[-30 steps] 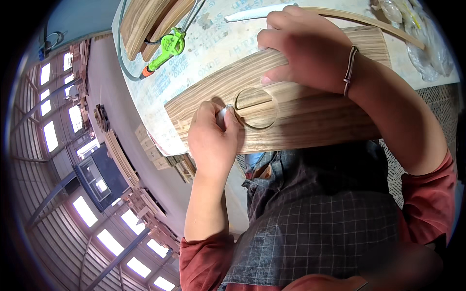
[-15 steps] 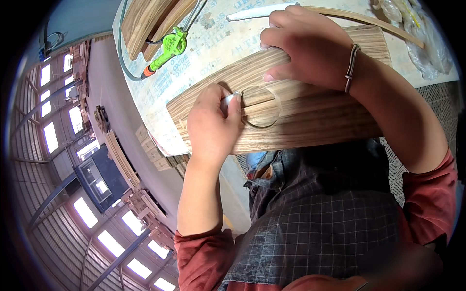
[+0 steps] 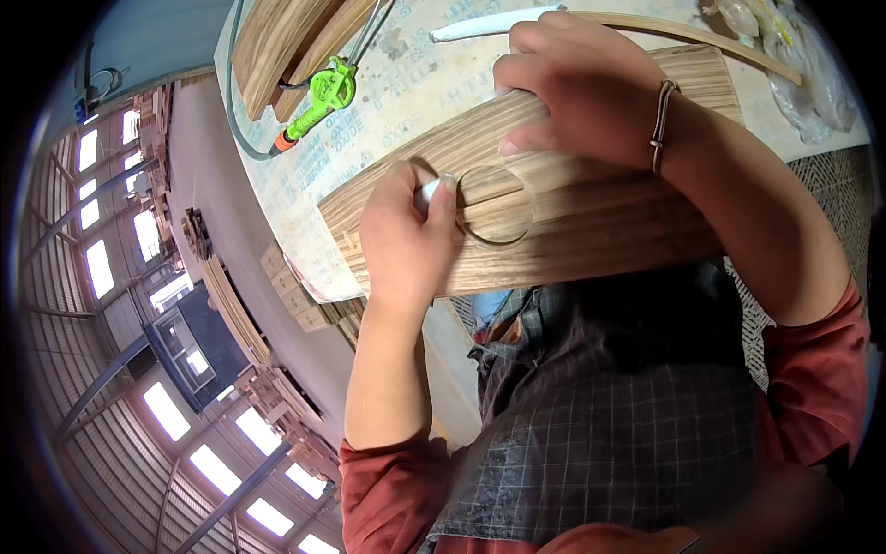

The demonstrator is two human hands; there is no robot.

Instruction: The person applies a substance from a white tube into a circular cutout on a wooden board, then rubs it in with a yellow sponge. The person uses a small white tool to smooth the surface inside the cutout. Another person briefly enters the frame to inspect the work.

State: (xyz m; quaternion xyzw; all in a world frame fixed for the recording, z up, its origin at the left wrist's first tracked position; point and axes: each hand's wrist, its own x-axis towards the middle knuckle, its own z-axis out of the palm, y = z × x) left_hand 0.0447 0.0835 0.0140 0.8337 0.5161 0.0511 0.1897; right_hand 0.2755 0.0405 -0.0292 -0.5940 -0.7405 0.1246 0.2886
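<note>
A long board (image 3: 591,217) with striped wood grain lies across the near side of the table. A round ring-edged recess or hole (image 3: 498,210) is cut in it; how deep it goes I cannot tell. My left hand (image 3: 404,235) is closed at the left rim of that circle, pinching a small white folded piece (image 3: 427,196) between thumb and fingers. Its material is not plain. Over the board's far edge curl the fingers of my right hand (image 3: 581,92), its thumb lying on the top face, gripping the board.
A green air blow gun (image 3: 330,90) with a hose lies at the far left beside curved wooden pieces (image 3: 277,51). Beyond my right hand are a white strip (image 3: 489,23) and a thin curved wood strip (image 3: 692,39). Crumpled clear plastic (image 3: 812,88) sits at the table's right.
Both hands keep their grips on the board and the white piece. My left hand has shifted very slightly at the circle's rim; the view itself has moved a little.
</note>
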